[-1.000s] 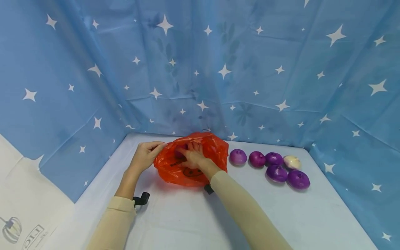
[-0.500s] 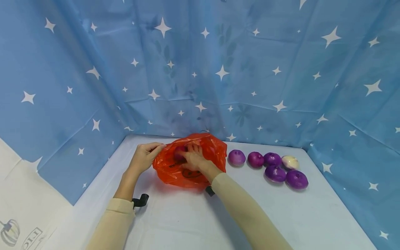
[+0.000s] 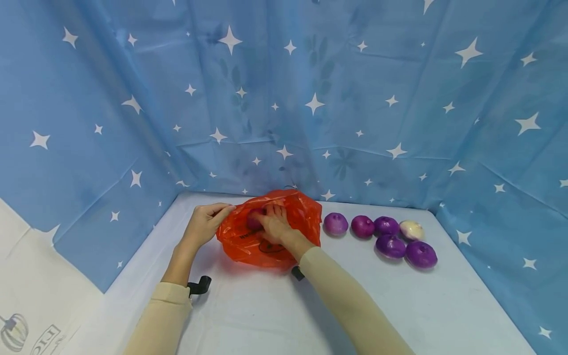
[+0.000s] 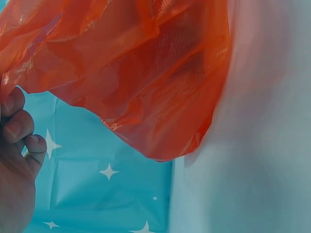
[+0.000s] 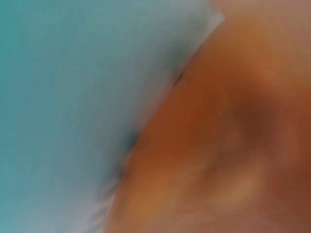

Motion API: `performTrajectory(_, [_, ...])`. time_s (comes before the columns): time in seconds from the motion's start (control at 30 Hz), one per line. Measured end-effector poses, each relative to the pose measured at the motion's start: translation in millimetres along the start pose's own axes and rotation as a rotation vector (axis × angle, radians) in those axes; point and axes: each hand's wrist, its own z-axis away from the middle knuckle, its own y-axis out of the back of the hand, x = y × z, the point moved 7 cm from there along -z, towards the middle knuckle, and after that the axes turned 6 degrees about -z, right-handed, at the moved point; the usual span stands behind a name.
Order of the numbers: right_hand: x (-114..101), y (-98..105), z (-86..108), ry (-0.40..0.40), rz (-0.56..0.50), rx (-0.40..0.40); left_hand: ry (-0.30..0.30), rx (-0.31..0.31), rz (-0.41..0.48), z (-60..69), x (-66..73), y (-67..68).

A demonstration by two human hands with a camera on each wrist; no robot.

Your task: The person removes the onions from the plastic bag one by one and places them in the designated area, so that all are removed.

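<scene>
A red plastic bag (image 3: 239, 249) lies with its mouth spread towards me. In the head view my left hand (image 3: 205, 224) pinches the left rim between thumb and fingers; the left wrist view shows the curled fingers (image 4: 19, 121) at the bag's edge. Inside the mouth is my right hand (image 3: 276, 228), its fingers stretched out beside a purple onion (image 3: 254, 219). The hand overlaps the onion's right side, and whether they touch is hard to see. Blur fills the right wrist view, where only the orange-red bag (image 5: 194, 126) stands out.
Right of the bag, several purple onions (image 3: 336, 224) and a whitish onion (image 3: 412, 230) sit on the white-covered table (image 3: 248, 315). A blue star-patterned curtain (image 3: 284, 98) borders the table at the back and sides. Black mounts (image 3: 200, 285) show at the wrists.
My right hand's fingers have drawn back slightly from the onion in the bag, leaving more of it visible. My left hand keeps its hold on the rim. The head view has shifted slightly.
</scene>
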Motion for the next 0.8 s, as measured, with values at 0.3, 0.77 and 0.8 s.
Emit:
performTrajectory(0.3, [-3.9,5.2,2.4,0.027,0.0,0.045,-0.003,-0.005,0.008,-0.2,0.0,-0.2])
performTrajectory(0.77, [-7.3,-1.5,-1.9,0.019,-0.067,0.03,-0.001,-0.008,0.021,-0.1,-1.6,-0.1])
performTrajectory(0.8, [-7.6,-1.4,-2.3,0.022,-0.061,0.032,-0.001,-0.007,0.02,0.0,-1.8,0.0])
